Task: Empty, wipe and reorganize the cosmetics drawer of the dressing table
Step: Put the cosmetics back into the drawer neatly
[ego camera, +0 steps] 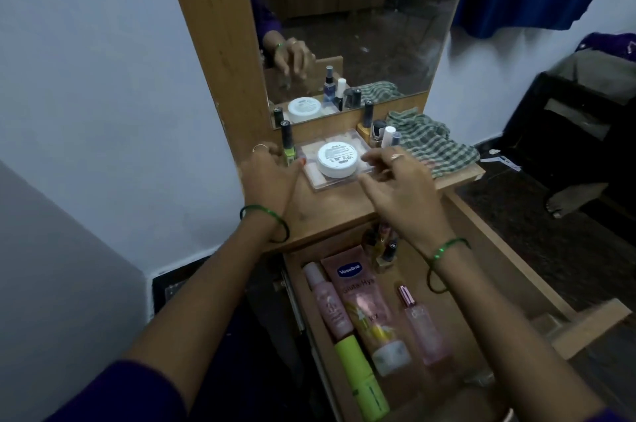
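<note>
Both hands close in on the clear plastic tray [335,165] on the dressing-table top!

Left hand [272,177] at nine o'clock touches its edge, fingers loosely spread; right hand [401,189] at three o'clock, fingers wide, holding nothing. The round white cream jar [338,159] sits loose on top. The tray looks light, stiff, slippery: grip opposite edges, keep level.
</note>
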